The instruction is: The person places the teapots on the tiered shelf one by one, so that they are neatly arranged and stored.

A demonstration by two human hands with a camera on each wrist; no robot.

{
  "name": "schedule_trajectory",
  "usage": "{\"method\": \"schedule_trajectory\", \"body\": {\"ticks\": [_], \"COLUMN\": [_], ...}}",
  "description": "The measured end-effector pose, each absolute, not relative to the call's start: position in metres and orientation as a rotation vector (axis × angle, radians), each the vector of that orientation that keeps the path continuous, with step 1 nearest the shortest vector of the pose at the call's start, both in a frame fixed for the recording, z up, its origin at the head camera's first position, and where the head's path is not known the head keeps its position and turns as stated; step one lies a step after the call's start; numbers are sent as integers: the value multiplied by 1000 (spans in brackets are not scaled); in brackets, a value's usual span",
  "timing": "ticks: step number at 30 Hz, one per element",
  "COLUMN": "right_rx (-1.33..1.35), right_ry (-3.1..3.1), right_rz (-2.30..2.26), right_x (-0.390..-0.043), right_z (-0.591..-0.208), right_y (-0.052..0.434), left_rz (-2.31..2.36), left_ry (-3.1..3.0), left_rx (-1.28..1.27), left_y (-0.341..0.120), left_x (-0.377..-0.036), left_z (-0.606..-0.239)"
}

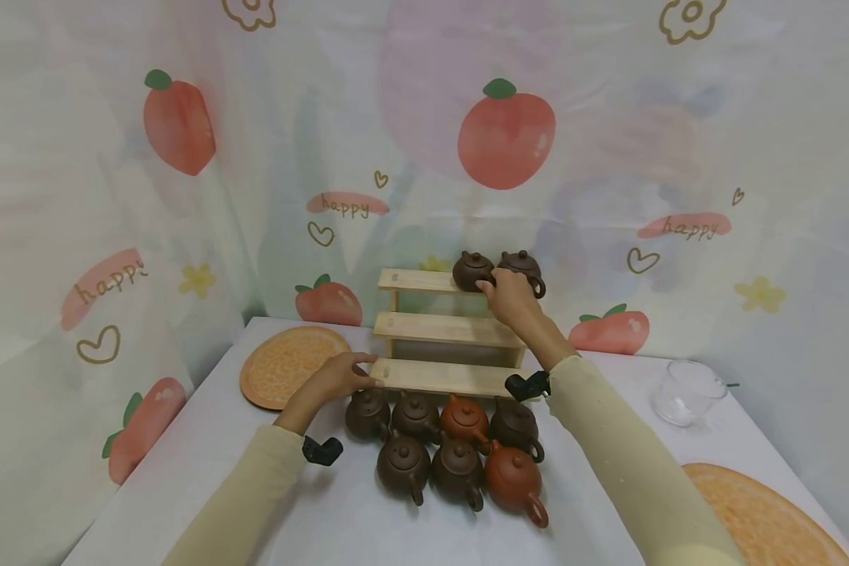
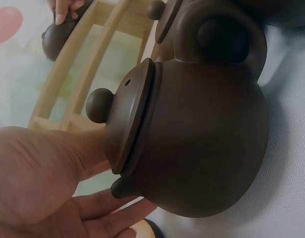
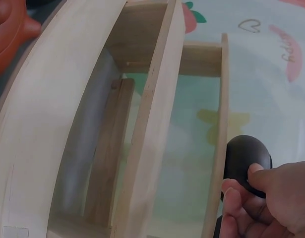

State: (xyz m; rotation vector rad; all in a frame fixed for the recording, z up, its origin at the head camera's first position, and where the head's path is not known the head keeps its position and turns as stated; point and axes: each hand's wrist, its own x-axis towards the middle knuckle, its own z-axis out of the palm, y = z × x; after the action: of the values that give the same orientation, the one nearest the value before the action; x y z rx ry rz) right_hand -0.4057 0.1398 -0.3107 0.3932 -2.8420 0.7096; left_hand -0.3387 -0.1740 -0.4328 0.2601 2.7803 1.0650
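On the top step of a three-step wooden rack (image 1: 453, 328) sit two dark brown teapots. My right hand (image 1: 515, 303) grips the left dark teapot (image 1: 472, 271) at its handle side, thumb pressed to it in the right wrist view. The other dark teapot (image 1: 520, 266) is partly hidden behind that hand. My left hand (image 1: 336, 377) holds the left end of the rack's lowest step between thumb and fingers. Close to those fingers stands a dark teapot (image 2: 202, 134), its spout towards the hand; it covers the fingertips in the left wrist view.
Several more teapots stand in two rows before the rack, mostly dark, with an orange-brown teapot (image 1: 464, 418) in the back row and another orange-brown teapot (image 1: 512, 478) in front. Round mats (image 1: 293, 362) lie left and right. A clear glass cup (image 1: 688, 393) stands at the right.
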Motion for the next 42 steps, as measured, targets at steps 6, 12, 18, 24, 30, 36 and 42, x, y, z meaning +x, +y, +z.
{"method": "schedule_trajectory", "body": {"ticks": [6,12,18,24,30,36,42], "right_rx": [367,343,404,515,557,561,535], "right_ry": [-2872,-2864,-2811,-2853,-3094,-3345,-3465], "right_rz": [712,709,738,692,650,555,512], "right_x": [-406,-404,-396,-372,-331,-297,-276], "right_z": [-310,-313,-324,-342,-357,-373,-386], "right_y": [140,142,155,183,211,227,230], "left_rz": [1066,1057,1067,1077,1063,1058,1053], "left_ry": [2773,2776,2774,2772,2780,2791,2788], "left_rx": [236,246,255,244,248,292,304], "left_y": [-173,-172,-173,-173,-172,-174,-173], "left_x": [-340,-340,-339,-338,-336,-337,-335], "left_z": [-433,-433,-432,-431,-429,-428,-429]}}
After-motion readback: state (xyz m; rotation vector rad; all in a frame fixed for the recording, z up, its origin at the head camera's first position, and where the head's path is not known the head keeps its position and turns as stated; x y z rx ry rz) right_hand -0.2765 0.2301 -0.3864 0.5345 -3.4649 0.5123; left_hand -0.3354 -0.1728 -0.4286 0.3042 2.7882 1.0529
